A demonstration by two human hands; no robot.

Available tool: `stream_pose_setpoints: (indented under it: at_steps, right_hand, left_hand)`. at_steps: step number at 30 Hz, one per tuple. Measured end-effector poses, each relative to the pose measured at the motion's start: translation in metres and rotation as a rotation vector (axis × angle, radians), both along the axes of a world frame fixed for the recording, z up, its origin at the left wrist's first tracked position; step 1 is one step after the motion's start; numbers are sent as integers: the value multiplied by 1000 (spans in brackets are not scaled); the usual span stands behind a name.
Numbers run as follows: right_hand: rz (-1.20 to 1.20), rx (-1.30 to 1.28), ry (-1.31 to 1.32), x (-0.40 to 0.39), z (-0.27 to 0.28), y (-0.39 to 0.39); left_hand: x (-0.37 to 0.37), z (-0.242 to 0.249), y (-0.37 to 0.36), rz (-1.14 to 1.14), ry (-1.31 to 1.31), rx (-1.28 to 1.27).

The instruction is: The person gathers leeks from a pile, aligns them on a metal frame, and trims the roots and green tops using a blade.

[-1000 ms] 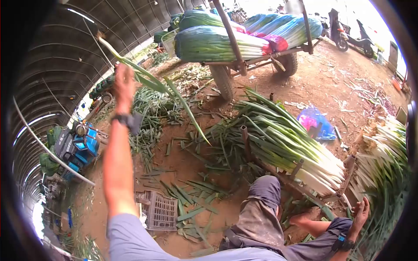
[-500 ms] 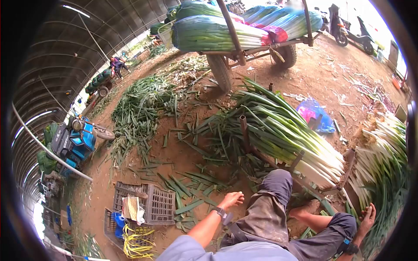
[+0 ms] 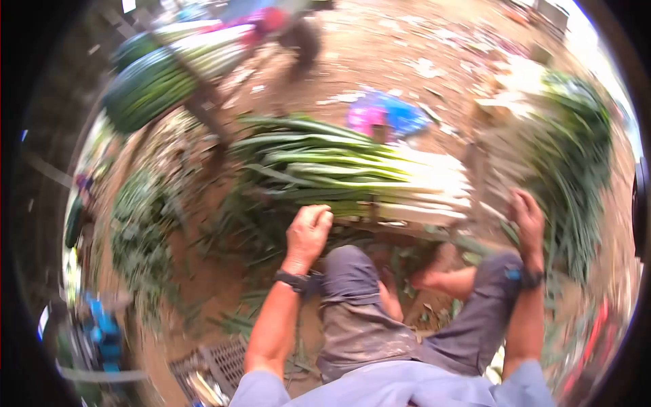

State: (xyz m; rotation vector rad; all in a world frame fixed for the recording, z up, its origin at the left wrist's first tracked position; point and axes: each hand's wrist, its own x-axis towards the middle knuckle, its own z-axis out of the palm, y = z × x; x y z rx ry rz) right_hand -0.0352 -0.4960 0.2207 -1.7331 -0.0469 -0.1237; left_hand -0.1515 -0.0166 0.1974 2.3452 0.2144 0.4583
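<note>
A thick bundle of long green onions [image 3: 339, 163] lies in a low metal rack in front of me, white ends to the right. My left hand [image 3: 308, 234] is closed in a loose fist at the near edge of the bundle's green leaves; nothing shows sticking out of it. My right hand [image 3: 529, 220], somewhat blurred, is near the rack's right end, beside a big heap of green onions [image 3: 566, 136]. Its fingers are half curled and apart, and I see nothing held in them. A pale stalk [image 3: 491, 210] lies just left of that hand.
Behind the rack lies a blue and pink plastic bag [image 3: 386, 115]. A cart loaded with bagged green onions [image 3: 163, 81] stands at upper left. Cut leaves [image 3: 146, 230] are piled on the dirt floor at left. A plastic crate [image 3: 220, 366] sits at lower left.
The view has swung to the right, so the rack and heap appear further left. My left hand has come forward to the bundle's leaves. My right hand has moved up beside the rack's end.
</note>
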Motion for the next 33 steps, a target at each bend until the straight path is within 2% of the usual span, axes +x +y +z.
stream_pose_setpoints:
  at_steps: [2, 5, 12, 14, 16, 18, 20, 21, 25, 28, 32, 33]
  right_hand:
    - [42, 9, 54, 4, -6, 14]
    - [23, 94, 179, 11, -18, 5]
    - [6, 157, 208, 33, -23, -7]
    - [-12, 178, 227, 40, -21, -6]
    - [-5, 247, 242, 46, -17, -10]
    - [-91, 166, 210, 51, -10, -28]
    - [-201, 178, 106, 56, -7, -66]
    - [-286, 209, 136, 58, -5, -86]
    - [-562, 211, 196, 63, -71, -170]
    - [-685, 238, 461, 60, -161, -205]
    - [-586, 210, 818, 56, -257, -207]
    - [-553, 115, 856, 61, -275, -202]
  left_hand:
    - [50, -4, -7, -151, -78, 263]
    - [113, -15, -31, -241, 26, 429]
    - [239, -72, -53, -555, 99, 668]
    - [268, -85, -47, -599, 204, 730]
    - [281, -97, -45, -575, 410, 590]
    - [267, -119, -46, -540, 417, 685]
    - [256, -100, -43, -616, 476, 669]
    - [258, -104, -40, -630, 498, 671]
    - [260, -106, -47, -603, 511, 762]
    - [264, -116, -41, -616, 462, 827]
    - [263, -118, -40, -635, 396, 860]
    - [263, -118, -40, -631, 369, 861]
